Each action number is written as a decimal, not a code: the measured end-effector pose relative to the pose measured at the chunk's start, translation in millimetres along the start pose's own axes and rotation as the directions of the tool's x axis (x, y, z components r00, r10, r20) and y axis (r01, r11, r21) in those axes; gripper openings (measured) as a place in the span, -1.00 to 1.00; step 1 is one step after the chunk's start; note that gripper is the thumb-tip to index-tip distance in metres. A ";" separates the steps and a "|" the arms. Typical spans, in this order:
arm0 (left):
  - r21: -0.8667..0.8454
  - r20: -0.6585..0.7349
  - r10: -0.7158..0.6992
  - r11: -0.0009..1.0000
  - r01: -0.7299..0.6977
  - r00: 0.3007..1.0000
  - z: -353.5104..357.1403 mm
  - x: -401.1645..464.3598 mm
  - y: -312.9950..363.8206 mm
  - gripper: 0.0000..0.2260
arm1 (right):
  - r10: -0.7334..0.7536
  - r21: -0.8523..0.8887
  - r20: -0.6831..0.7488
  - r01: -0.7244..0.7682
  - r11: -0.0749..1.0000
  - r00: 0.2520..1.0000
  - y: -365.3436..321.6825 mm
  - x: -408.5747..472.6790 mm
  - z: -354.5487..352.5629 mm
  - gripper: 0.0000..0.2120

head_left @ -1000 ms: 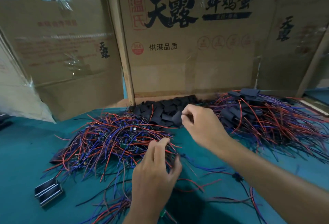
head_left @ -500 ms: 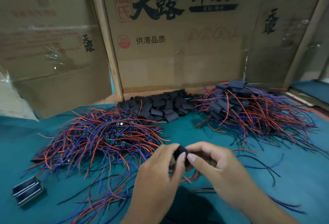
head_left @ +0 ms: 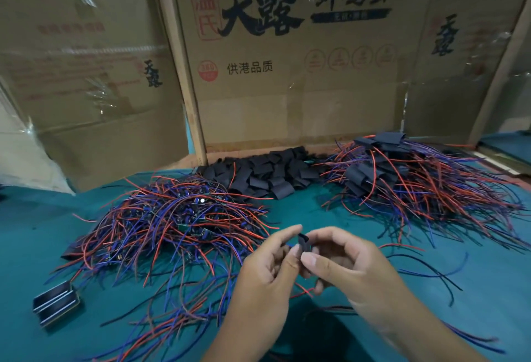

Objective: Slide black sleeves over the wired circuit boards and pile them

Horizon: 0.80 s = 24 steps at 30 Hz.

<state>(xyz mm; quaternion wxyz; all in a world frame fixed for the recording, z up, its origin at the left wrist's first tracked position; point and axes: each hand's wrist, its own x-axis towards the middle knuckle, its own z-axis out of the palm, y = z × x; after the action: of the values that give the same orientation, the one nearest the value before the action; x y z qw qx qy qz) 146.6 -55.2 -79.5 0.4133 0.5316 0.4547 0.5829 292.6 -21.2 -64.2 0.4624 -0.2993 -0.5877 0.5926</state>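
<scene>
Sleeve in hand: I see a black sleeve pinched between my left hand and right hand, held above the green table, both sets of fingertips curled on it.
Board: its red wire trails out under my palms; the board itself is hidden (I cannot tell whether it has entered the sleeve).
Handling: I judge the sleeve light, soft and easily flattened; best held by its edges so the mouth stays open.
Wires: thin and limp, likely to snag; I would take the board by its sides, not the leads.
Unsleeved boards: tangled heap of wired circuit boards at left.
Sleeve stock: loose black sleeves against the cardboard box.
Finished pile: sleeved boards at right.
</scene>
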 end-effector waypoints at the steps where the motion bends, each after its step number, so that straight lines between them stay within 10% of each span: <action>1: 0.060 0.005 0.022 0.998 -0.022 1.000 -4.9 0.6 1.4 -0.76 | -0.007 -0.018 -0.014 0.007 1.000 1.000 -0.7 -0.1 -0.6 -0.73; 3: 0.422 -0.040 0.171 0.896 -0.138 0.985 -24.6 6.0 2.6 -0.84 | -0.013 -0.040 -0.051 0.011 0.999 0.999 -2.2 -0.7 -3.2 -0.78; 6: 0.867 -0.115 0.405 0.487 -0.108 0.907 -64.5 18.8 2.3 -0.88 | 0.006 0.005 -0.097 -0.006 1.000 0.995 -3.2 -2.6 -9.4 -0.69; 11: 0.951 -0.283 0.285 0.211 0.228 0.916 -110.1 26.4 -8.4 -0.67 | -0.025 -0.002 -0.084 0.025 1.000 0.996 -8.8 -2.7 -7.4 -0.60; 24: 0.931 -0.343 0.387 0.264 0.253 0.856 -107.7 29.2 5.5 -0.91 | -0.009 -0.081 -0.092 0.002 0.997 0.996 -11.2 -4.9 -9.0 -0.68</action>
<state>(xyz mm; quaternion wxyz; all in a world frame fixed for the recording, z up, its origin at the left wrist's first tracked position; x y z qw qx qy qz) 36.7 -38.1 -69.3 -0.1581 0.5146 0.7792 0.3211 304.8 -23.2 -55.3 0.4782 -0.3430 -0.5901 0.5527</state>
